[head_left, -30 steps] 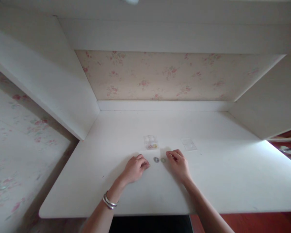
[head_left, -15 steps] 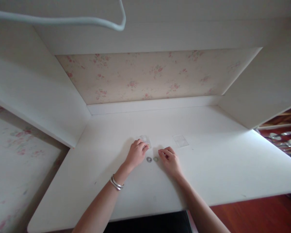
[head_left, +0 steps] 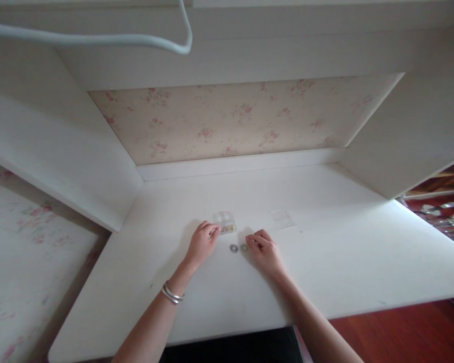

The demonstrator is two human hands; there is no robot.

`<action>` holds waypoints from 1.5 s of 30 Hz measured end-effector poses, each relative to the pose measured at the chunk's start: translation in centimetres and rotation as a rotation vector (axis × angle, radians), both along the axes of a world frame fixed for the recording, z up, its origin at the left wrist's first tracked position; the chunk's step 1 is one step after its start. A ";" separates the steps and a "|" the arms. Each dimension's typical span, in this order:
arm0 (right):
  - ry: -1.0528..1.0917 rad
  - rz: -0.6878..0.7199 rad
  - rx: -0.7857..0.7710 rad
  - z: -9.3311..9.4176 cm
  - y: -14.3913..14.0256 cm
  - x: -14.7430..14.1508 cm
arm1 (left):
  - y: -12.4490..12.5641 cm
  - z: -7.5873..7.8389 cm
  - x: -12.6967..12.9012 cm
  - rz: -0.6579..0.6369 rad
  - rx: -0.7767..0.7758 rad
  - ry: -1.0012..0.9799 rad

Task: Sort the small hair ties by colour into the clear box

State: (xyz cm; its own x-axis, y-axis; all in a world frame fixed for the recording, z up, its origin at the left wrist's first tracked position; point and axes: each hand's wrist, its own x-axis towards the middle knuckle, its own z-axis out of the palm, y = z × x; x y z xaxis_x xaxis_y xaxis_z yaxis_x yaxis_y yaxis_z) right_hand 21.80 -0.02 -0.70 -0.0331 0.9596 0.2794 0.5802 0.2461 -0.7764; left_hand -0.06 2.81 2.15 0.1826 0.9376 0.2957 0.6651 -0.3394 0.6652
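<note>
My left hand (head_left: 204, 241), with a silver bangle on its wrist, has thumb and fingers pressed together at the front left corner of a small clear plastic box (head_left: 224, 218). Small brass-coloured pieces (head_left: 230, 228) lie in the box's front part. What the left fingertips hold, if anything, is hidden. My right hand (head_left: 264, 248) rests on the table with its fingers curled into a pinch; its contents cannot be made out. Just left of its fingers lie two small rings, a dark grey ring (head_left: 233, 248) and a paler ring (head_left: 244, 248).
A flat clear plastic lid (head_left: 282, 219) lies on the white table (head_left: 325, 252) behind my right hand. White panels enclose the table left and right, with a low ledge (head_left: 242, 162) at the back. A white cable (head_left: 136, 39) hangs overhead.
My left hand has drawn back leftward from above the box to its corner, uncovering the brass-coloured pieces inside. The right hand stays nearly where it was. The view has shifted slightly.
</note>
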 end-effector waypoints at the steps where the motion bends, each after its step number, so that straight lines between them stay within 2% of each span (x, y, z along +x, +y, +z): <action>1: -0.017 0.027 0.011 0.1 -0.1 -0.1 | -0.5 0.0 -0.5 -0.005 -0.022 -0.022; 9: -0.384 0.265 0.122 1.4 -1.2 -1.0 | -2.8 -1.1 -2.6 0.044 -0.163 -0.144; 17: -0.577 0.349 0.183 2.4 -1.1 -2.0 | -3.0 -1.6 -2.9 0.050 -0.170 -0.188; 24: -0.457 0.283 0.197 1.6 -1.0 -2.5 | -3.2 -1.7 -3.2 0.020 -0.196 -0.188; 29: -0.342 0.203 0.217 2.0 0.6 -3.2 | -3.4 -1.4 -3.2 0.009 -0.220 -0.204; 33: -0.378 0.159 0.263 2.4 3.3 -3.9 | -3.5 -1.4 -3.4 0.018 -0.238 -0.228; 39: -0.461 0.096 0.269 2.1 7.4 -4.7 | -3.6 -1.5 -3.7 0.012 -0.206 -0.202; 45: -0.504 0.091 0.230 2.4 8.1 -3.8 | -3.6 -1.7 -3.8 0.007 -0.185 -0.174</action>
State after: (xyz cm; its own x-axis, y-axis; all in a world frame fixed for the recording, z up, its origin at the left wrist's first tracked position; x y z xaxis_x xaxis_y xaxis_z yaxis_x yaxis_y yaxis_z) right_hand 18.02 8.08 1.67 -0.2962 0.8631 0.4091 0.8344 0.4423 -0.3289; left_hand -3.87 -0.81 0.49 0.1369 0.9799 0.1453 0.5374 -0.1967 0.8200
